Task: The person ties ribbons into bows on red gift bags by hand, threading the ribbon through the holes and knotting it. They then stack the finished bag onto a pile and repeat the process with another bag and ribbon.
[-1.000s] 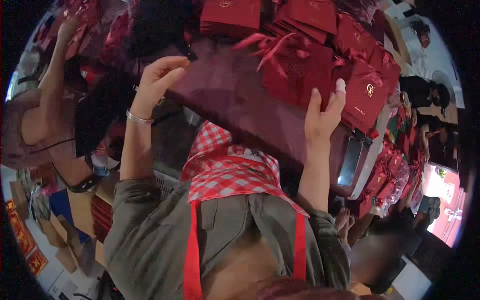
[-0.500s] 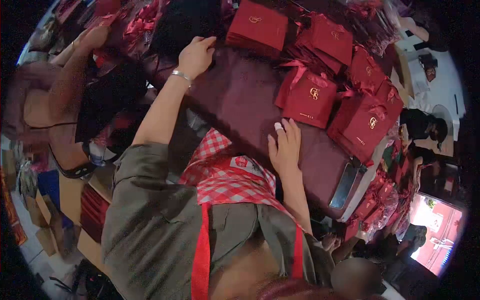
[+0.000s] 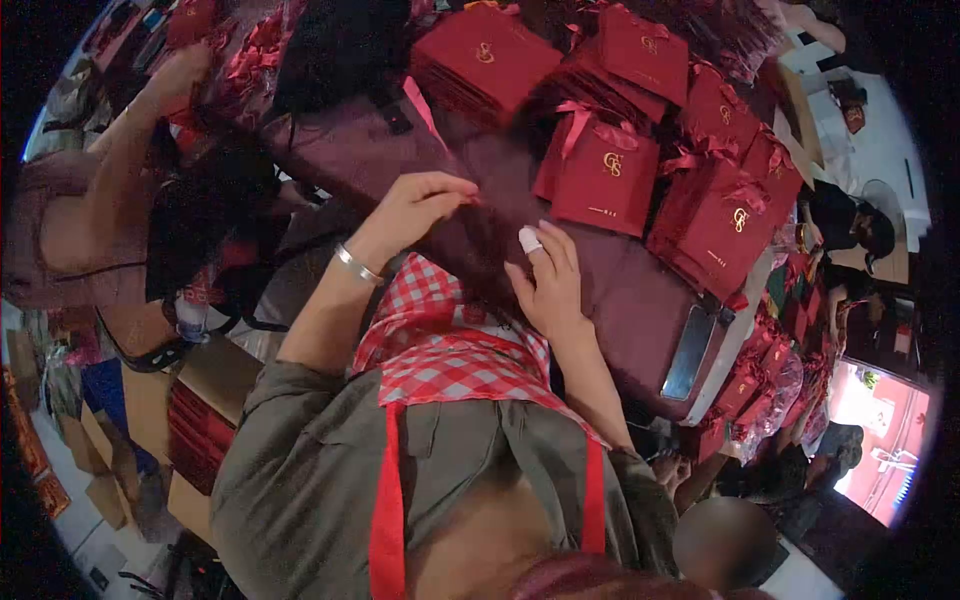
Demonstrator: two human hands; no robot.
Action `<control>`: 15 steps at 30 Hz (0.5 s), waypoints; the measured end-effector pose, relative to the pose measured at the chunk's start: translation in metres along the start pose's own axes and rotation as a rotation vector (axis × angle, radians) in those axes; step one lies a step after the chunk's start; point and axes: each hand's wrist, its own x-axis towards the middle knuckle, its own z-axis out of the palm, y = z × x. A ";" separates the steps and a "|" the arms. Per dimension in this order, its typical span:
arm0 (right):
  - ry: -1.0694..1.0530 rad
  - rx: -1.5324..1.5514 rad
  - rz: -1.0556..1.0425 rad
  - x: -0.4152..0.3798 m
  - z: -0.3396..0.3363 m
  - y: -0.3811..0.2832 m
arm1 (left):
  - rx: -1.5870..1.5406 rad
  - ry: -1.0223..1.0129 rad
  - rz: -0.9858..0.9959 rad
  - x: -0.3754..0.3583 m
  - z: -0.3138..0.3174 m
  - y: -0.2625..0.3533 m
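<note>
Pink ribbon [image 3: 426, 115]: on my feed, beyond the left hand [image 3: 425, 212], its near end blurred.
Left grip: fingertips pinched; on what, I can't tell.
Right hand [image 3: 548, 285]: fingers loosely spread.
Red bag [image 3: 608, 188]: near it, contents hidden from me.

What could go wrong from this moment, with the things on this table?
The phone lies close to the edge of the table, so the right hand might knock it off. The pink ribbon near the left hand could twist or slip. The white covering on a right finger might snag a ribbon.
</note>
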 end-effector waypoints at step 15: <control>0.079 0.133 -0.181 0.026 -0.004 -0.004 | -0.459 -0.186 -0.324 -0.010 0.036 -0.015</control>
